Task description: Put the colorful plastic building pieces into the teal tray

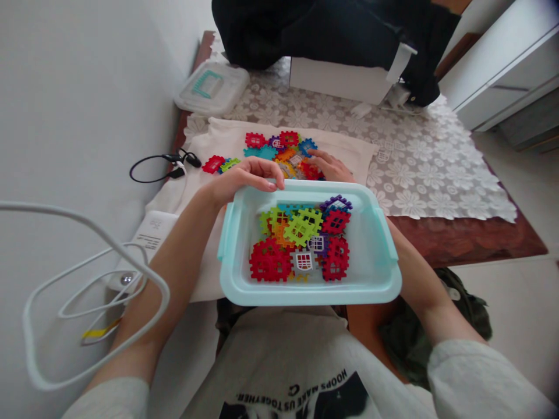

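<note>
A pale turquoise plastic box (pixel 371 256) stands in front of my body with several snap-together plastic building pieces inside, among them a lime green piece (pixel 304 227) and a red piece (pixel 271 259). My left hand (pixel 257 174) is at the far rim, fingers curled with the tips against it. Beyond the box, my right hand (pixel 332 166) lies palm down over a loose pile of similar pieces, fingers stretched out. Its fingertips are by a red-orange piece (pixel 309 170) and a blue piece (pixel 308 145). The box hides part of this hand and of the pile.
The pile rests on a cream cloth (pixel 353 148) over a lace tablecloth (pixel 419 174). A clear lid (pixel 213 87) lies at the back left. Black earphones (pixel 174 163) and a looped white cable (pixel 100 233) are on the left. A white box (pixel 336 81) stands behind.
</note>
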`<action>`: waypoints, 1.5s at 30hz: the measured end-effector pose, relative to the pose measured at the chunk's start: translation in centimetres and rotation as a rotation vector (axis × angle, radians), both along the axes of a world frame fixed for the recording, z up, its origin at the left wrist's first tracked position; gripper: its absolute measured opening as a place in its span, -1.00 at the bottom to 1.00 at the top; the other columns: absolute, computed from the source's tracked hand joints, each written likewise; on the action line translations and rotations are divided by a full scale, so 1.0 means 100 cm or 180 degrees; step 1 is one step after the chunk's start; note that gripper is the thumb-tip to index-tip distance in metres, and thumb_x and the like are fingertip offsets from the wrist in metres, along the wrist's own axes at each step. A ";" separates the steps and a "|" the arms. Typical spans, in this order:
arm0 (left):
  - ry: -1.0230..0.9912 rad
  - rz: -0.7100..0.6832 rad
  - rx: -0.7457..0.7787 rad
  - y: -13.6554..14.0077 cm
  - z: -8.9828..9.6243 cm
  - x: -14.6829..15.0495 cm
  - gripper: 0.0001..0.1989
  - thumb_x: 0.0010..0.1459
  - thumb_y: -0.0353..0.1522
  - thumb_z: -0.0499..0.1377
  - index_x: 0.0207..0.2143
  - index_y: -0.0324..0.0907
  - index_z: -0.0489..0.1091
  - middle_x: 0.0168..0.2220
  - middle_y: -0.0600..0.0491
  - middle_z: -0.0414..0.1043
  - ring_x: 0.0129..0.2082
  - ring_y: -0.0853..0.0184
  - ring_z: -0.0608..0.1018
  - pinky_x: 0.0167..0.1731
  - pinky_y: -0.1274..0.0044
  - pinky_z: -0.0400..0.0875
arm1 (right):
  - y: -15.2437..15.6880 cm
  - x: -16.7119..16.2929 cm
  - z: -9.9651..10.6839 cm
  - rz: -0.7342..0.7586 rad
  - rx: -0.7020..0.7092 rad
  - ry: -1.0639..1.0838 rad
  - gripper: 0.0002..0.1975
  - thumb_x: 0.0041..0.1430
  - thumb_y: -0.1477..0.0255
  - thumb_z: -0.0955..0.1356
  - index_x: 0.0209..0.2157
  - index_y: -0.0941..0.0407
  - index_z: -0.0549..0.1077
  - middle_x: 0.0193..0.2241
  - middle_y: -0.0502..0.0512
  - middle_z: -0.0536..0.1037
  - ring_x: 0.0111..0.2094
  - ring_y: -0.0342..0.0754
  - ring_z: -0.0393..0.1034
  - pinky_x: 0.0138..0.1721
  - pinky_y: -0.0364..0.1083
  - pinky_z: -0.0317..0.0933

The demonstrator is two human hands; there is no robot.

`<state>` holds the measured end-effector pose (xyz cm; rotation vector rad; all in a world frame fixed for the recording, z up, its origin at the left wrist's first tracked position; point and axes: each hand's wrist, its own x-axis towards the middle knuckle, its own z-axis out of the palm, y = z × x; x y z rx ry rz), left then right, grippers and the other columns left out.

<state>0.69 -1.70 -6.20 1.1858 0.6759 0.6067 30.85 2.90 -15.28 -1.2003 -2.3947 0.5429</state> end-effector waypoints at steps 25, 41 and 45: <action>0.0089 0.0031 0.0052 0.000 0.000 -0.001 -0.78 -0.15 -0.37 0.53 -0.44 -0.24 0.62 -0.46 0.06 0.59 -0.53 0.43 0.51 -0.52 0.62 0.34 | 0.008 -0.001 -0.001 -0.0318 0.0004 0.0485 -0.45 0.24 0.07 0.47 0.16 0.08 0.63 0.09 0.28 0.69 0.08 0.27 0.58 0.20 0.25 0.46; -0.0008 0.0004 0.0012 0.001 -0.001 -0.001 -0.83 -0.15 -0.41 0.52 -0.44 -0.22 0.64 -0.46 0.09 0.59 -0.53 0.46 0.51 -0.54 0.68 0.35 | -0.051 0.007 0.084 0.0682 -0.1600 0.2614 -0.16 -0.20 -0.26 0.61 0.05 -0.08 0.63 0.05 0.19 0.69 0.08 0.30 0.61 0.15 0.31 0.51; -0.0016 0.0012 0.0006 0.002 -0.004 -0.002 -0.82 -0.15 -0.42 0.53 -0.44 -0.23 0.64 -0.47 0.10 0.58 -0.53 0.48 0.51 -0.54 0.70 0.34 | -0.045 -0.001 0.081 0.0780 -0.1835 0.2799 -0.17 -0.18 -0.49 0.45 -0.16 -0.09 0.68 -0.03 0.13 0.74 0.12 0.32 0.59 0.24 0.32 0.45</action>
